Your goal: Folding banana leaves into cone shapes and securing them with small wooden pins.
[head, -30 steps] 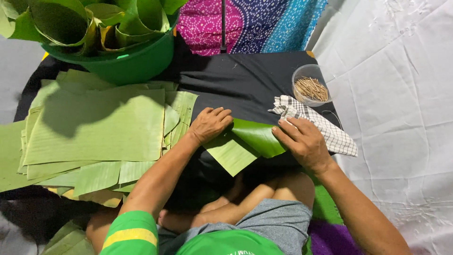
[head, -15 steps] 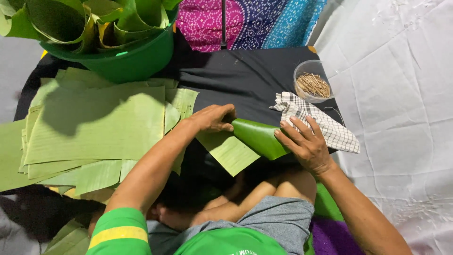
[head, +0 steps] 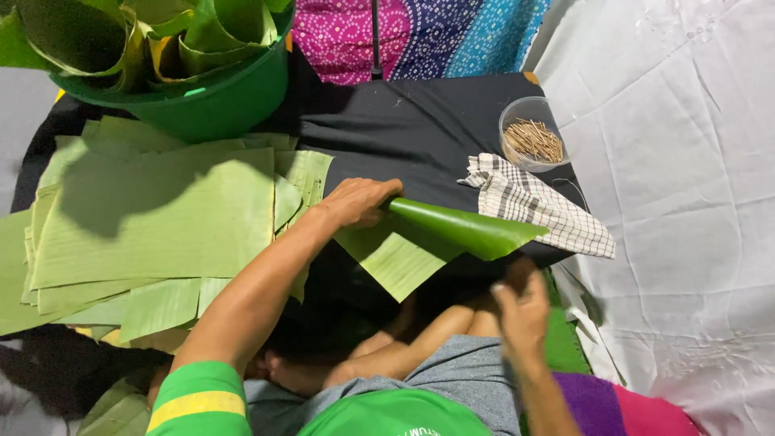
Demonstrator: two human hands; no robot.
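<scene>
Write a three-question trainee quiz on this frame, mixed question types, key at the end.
1. True or false: the left hand grips one end of the folded banana leaf piece.
2. Where does the clear cup of small sticks stand? A) inside the green tub B) on the black cloth, just above the checked cloth C) on the leaf stack
3. Fill in: the right hand is ____ the folded leaf piece, not gripping it.

Key
1. True.
2. B: it stands on the black cloth, by the checked cloth; the green tub holds rolled leaves, and the leaf stack lies flat at left.
3. below.
</scene>
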